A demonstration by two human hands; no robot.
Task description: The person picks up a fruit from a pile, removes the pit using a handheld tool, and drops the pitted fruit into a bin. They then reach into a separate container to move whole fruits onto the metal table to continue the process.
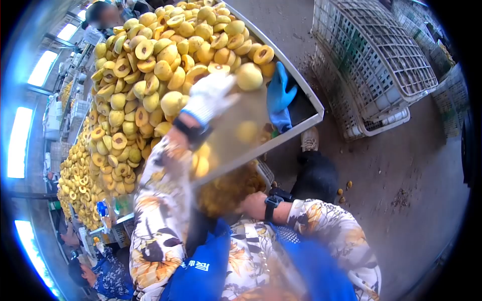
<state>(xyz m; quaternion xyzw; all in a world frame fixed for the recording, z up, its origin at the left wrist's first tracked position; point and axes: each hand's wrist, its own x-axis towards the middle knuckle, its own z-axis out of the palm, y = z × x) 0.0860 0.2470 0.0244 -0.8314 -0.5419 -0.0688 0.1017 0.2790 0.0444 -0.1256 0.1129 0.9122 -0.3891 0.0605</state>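
My left hand (209,95), in a white knitted glove, is over the metal table top (241,113) at the edge of a large heap of halved yellow fruit (150,70). Motion blurs its fingers. Close by lies a larger yellow fruit piece (248,77). My right hand (252,204) is bare, with a black watch on the wrist, and sits low below the table edge beside a container of yellow-brown pieces (226,193). Its fingers are blurred and partly hidden. A blue glove (279,98) rests at the table corner.
White plastic crates (371,55) stand stacked at the upper right. A shoe (310,139) shows below the table corner, with small fruit bits (341,191) on the floor. One person (103,15) is at the top left, another (103,273) at the lower left.
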